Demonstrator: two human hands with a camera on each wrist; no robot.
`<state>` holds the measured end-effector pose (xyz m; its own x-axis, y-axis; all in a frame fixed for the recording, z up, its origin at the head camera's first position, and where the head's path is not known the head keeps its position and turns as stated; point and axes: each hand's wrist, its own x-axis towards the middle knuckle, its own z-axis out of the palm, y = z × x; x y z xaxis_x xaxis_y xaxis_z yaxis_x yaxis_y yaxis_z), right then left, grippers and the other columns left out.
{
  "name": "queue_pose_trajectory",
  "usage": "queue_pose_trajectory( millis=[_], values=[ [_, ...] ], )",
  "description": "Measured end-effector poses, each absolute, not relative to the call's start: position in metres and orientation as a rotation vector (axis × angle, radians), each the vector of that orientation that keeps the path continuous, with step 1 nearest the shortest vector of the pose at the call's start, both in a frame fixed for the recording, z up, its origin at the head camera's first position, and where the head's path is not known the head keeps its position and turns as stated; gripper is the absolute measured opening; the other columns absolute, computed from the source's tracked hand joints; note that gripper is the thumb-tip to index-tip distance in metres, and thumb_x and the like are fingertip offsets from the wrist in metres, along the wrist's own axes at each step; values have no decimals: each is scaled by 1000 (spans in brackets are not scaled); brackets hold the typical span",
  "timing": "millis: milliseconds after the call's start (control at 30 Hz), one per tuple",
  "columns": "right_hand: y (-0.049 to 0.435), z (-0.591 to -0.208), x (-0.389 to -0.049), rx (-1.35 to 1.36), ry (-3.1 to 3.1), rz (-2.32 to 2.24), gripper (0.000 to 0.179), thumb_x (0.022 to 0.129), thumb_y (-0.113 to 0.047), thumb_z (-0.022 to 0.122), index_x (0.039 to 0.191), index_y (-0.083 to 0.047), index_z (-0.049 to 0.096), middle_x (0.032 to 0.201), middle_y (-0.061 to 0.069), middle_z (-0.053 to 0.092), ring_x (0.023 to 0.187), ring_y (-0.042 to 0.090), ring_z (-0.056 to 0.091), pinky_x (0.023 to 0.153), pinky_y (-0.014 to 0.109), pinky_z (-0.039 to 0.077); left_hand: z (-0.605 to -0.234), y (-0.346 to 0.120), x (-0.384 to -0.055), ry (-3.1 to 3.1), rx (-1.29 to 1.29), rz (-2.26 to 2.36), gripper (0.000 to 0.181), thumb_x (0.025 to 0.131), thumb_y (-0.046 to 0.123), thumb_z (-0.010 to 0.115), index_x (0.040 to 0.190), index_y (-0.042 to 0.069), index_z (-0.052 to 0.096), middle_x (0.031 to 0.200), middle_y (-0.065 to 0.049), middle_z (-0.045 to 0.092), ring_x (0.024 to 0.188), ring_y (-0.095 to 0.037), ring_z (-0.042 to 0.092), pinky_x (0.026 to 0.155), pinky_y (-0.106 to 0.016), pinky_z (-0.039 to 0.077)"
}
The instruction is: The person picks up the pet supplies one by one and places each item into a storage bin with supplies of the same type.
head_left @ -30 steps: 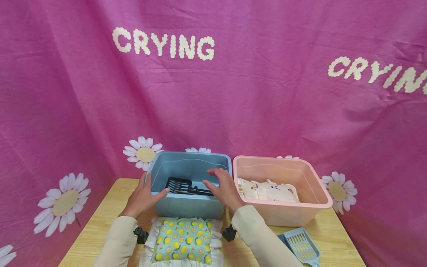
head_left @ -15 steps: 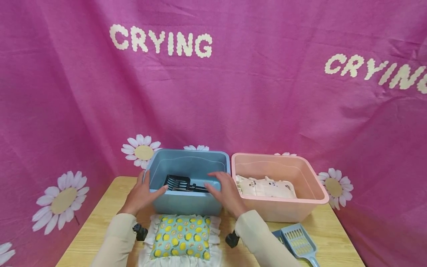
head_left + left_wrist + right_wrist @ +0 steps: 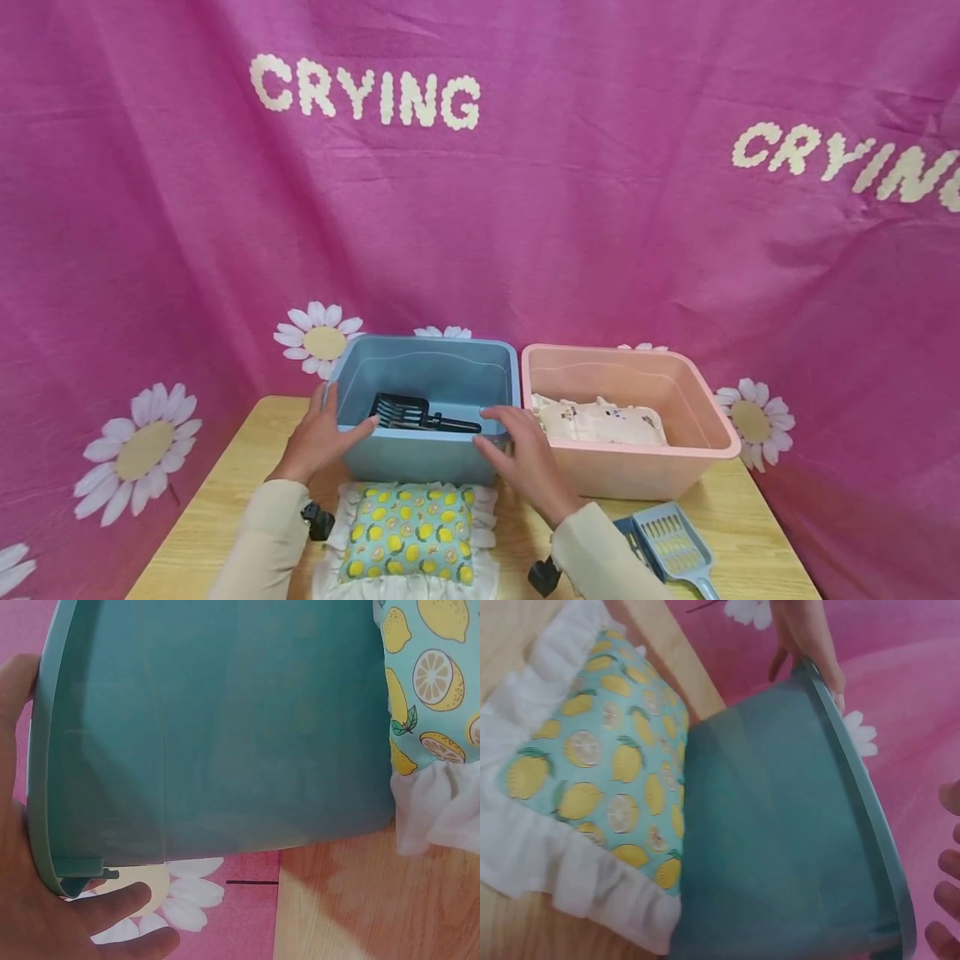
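Observation:
A blue plastic bin (image 3: pixel 420 460) stands on the wooden table, its front wall facing me. My left hand (image 3: pixel 315 442) rests at its front left corner, thumb over the front rim and fingers spread along the left side. Fairly straight fingers touch the rim (image 3: pixel 43 750) in the left wrist view. My right hand (image 3: pixel 528 462) hovers by the front right corner, fingers loosely extended and holding nothing; in the right wrist view its fingertips (image 3: pixel 949 862) show apart from the rim. Inside the bin lies a black slotted scoop (image 3: pixel 401 410), handle pointing right.
A lemon-print pillow (image 3: pixel 411 537) with white ruffles lies before the blue bin. To the right, a pink bin (image 3: pixel 637 471) holds a cream ruffled cushion (image 3: pixel 600 422). A light blue slotted litter scoop (image 3: pixel 675 546) overlaps a darker blue piece (image 3: pixel 636 540). A pink curtain (image 3: pixel 570 233) hangs behind.
My right hand has drawn back to the right and toward me, off the blue bin's front right corner, uncovering the scoop's handle end. The left hand stays at its corner.

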<state>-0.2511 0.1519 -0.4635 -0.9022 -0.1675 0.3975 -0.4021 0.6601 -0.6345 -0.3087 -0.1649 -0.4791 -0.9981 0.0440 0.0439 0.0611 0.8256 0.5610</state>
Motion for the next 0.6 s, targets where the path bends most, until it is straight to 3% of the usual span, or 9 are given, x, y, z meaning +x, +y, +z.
queue_pose_trajectory(
  millis=[300,433,600],
  values=[
    [172,-471,-227,496,-2489,1118,39,79,-43,65,115,-34,53,117,-17,52,108,4,42,91,37,43,-481,-163,-310,-2966,-103,-911,111,69,76,47,145,8,4,149,-14,1,124,-43,29,88,-64,34],
    [187,-470,-220,524,-2437,1059,43,79,-42,65,117,-24,56,118,-9,55,110,9,44,92,37,42,-479,-162,-310,-2965,-97,-917,110,69,76,47,145,9,4,149,-13,1,125,-43,28,88,-64,34],
    [210,-470,-213,549,-2327,1007,42,77,-29,72,114,-16,59,114,-2,58,109,15,46,93,29,36,-479,-164,-309,-2962,-92,-911,110,69,76,47,145,10,3,149,-13,1,125,-43,27,88,-65,34]
  ],
)
